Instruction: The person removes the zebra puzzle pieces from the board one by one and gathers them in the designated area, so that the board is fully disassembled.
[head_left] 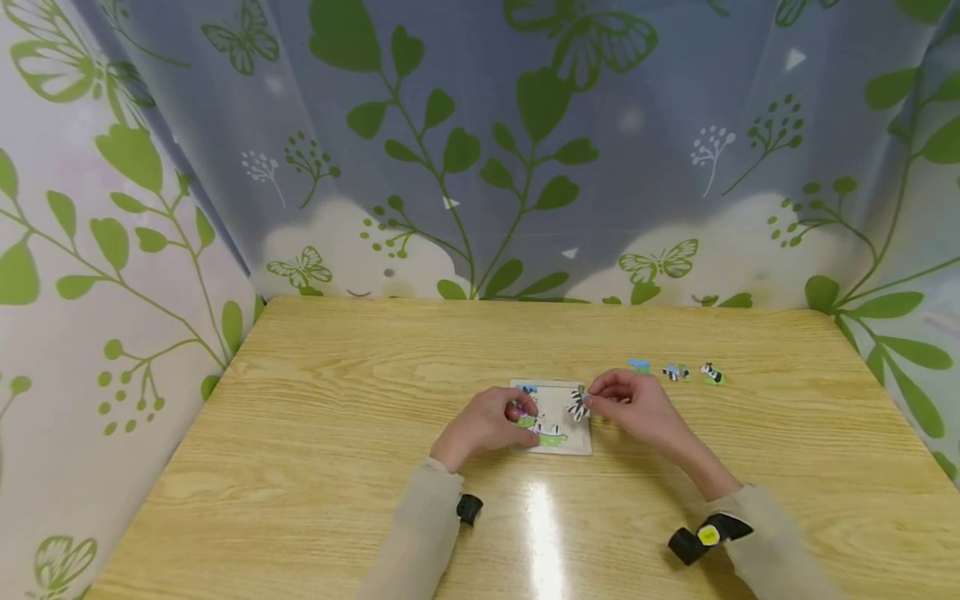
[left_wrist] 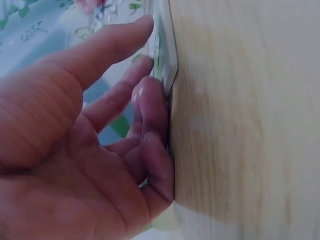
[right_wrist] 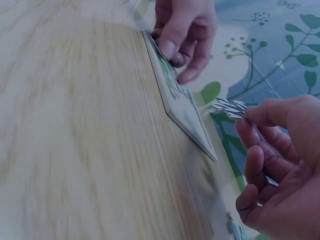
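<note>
A small square puzzle board (head_left: pixel 555 451) lies on the table, with a pale rim and several picture pieces set in its left and lower parts. My left hand (head_left: pixel 487 421) rests at the board's left side, thumb and index finger spread over the pieces, the other fingers bent at its edge in the left wrist view. Above the board's right side, my right hand (head_left: pixel 633 407) pinches a black-and-white striped puzzle piece (right_wrist: pixel 231 108) between thumb and index finger. That piece is held clear of the board. Part of the board's left side is hidden under the left hand.
Beyond the right hand, loose puzzle pieces lie in a row: a blue-and-green one (head_left: pixel 639 365), a bluish one (head_left: pixel 675 372) and a black-and-white one (head_left: pixel 712 374). The wooden table (head_left: pixel 322 450) meets a leaf-patterned curtain (head_left: pixel 480 167) at its back edge.
</note>
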